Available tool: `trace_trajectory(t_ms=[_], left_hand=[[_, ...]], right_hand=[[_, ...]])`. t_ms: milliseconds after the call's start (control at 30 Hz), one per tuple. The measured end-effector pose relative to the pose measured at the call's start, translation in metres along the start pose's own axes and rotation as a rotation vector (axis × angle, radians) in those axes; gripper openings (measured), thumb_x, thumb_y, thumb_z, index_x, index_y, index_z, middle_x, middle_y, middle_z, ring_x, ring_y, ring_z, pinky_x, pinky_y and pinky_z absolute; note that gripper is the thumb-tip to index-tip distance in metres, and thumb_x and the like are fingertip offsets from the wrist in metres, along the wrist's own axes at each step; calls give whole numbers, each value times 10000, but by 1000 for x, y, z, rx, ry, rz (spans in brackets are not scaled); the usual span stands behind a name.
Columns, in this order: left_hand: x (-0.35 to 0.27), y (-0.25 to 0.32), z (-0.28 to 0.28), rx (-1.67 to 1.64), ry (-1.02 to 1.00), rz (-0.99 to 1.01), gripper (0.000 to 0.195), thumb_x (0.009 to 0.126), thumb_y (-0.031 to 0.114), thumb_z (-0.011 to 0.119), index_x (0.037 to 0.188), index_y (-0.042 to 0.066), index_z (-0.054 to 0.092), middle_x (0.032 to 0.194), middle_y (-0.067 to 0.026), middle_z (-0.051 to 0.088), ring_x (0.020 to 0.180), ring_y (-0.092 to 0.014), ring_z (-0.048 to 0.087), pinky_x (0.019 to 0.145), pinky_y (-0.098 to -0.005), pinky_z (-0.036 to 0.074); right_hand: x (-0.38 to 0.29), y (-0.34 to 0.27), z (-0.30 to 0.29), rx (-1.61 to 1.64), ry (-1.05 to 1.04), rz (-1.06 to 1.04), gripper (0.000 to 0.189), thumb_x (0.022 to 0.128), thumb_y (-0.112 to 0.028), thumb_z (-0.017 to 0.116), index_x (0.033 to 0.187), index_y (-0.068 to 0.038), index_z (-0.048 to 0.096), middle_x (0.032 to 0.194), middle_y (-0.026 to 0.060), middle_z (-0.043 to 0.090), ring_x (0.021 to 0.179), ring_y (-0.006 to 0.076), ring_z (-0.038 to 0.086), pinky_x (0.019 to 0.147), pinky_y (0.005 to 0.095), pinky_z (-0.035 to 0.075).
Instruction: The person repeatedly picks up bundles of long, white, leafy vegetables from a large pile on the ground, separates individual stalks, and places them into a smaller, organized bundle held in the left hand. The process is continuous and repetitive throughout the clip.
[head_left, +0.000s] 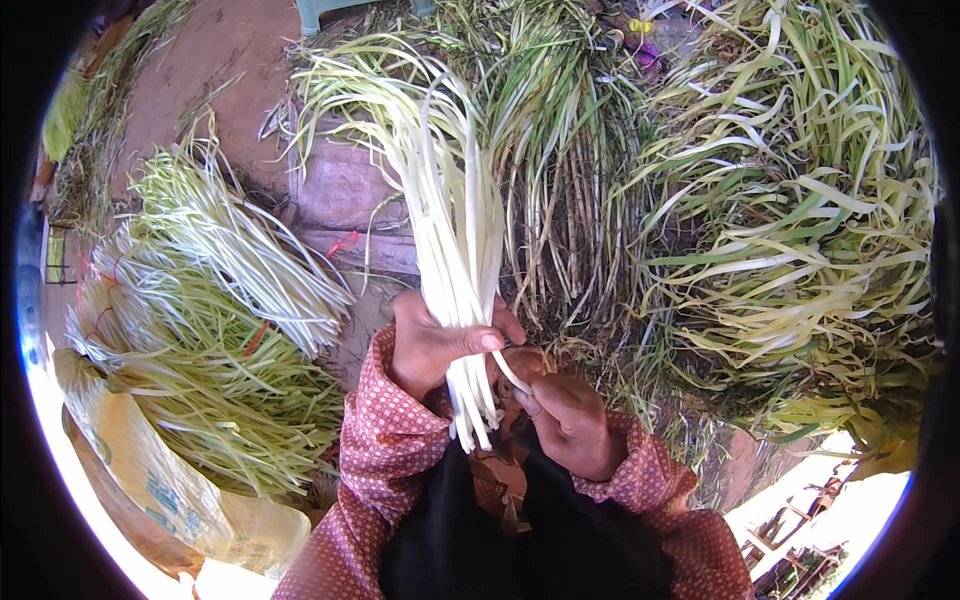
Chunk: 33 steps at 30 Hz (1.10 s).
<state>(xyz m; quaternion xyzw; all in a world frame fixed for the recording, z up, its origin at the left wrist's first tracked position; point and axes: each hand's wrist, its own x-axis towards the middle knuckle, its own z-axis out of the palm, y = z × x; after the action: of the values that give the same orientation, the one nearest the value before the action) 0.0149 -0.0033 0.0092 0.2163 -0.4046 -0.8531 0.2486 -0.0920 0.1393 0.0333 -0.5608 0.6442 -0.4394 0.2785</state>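
My left hand (442, 337) is wrapped around a bundle of pale blanched garlic chives (454, 255), thumb across the front. The white cut ends hang below my fist, and the yellowish leaves fan out above it, drooping to the left. Just right of those ends, my right hand (562, 420) pinches the lower end of one white stalk (513, 373) between thumb and forefinger. That stalk bends away from the others, its upper part running into the bundle. Both sleeves are red and patterned.
Left lie a loose pile of white stalks (247, 247) and yellow-green bundles (240, 397) with red ties, beside a printed woven sack (180, 487). Untrimmed, soil-stained green stalks (562, 172) lie ahead. A large heap of long leaves (787, 225) fills the right. A green plastic stool (322, 11) stands at the top.
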Motion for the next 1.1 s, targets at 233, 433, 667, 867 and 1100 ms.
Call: trace_trajectory(t_ms=[233, 433, 667, 867, 1100], left_hand=[[2, 13, 6, 107, 13, 35, 110, 707, -23, 638, 798, -68, 596, 719, -134, 624, 626, -161, 607, 568, -269, 502], [18, 111, -4, 113, -12, 478, 363, 720, 139, 583, 924, -122, 435, 675, -283, 549, 388, -195, 530, 352, -288, 464], [41, 35, -3, 124, 155, 179, 174, 686, -44, 603, 831, -115, 537, 655, -218, 583, 487, -256, 590, 430, -348, 506], [24, -21, -20, 114, 124, -26, 111, 715, -52, 589, 776, -139, 554, 556, -176, 571, 498, -261, 598, 475, -353, 508], [17, -20, -18, 112, 103, 9, 111, 706, -52, 585, 779, -131, 559, 563, -187, 579, 500, -262, 601, 545, -388, 521]], right_hand=[[-44, 17, 7, 67, -128, 239, 336, 763, -23, 611, 1061, 75, 490, 717, 185, 572, 610, 239, 596, 511, 306, 453], [-63, 83, -13, -490, -99, 366, 364, 707, -24, 644, 1009, 98, 483, 844, 202, 586, 735, 290, 601, 634, 343, 487], [70, 159, -44, -238, 296, 162, 261, 708, 12, 618, 959, 52, 557, 802, 187, 572, 651, 221, 568, 505, 325, 456], [147, 190, -18, 51, 199, 721, 188, 744, -48, 622, 591, 6, 526, 472, 37, 458, 303, 82, 357, 255, 220, 286], [108, 116, -71, 517, 310, 385, 186, 741, 61, 549, 920, 57, 599, 580, 89, 569, 380, 50, 442, 282, 163, 304]])
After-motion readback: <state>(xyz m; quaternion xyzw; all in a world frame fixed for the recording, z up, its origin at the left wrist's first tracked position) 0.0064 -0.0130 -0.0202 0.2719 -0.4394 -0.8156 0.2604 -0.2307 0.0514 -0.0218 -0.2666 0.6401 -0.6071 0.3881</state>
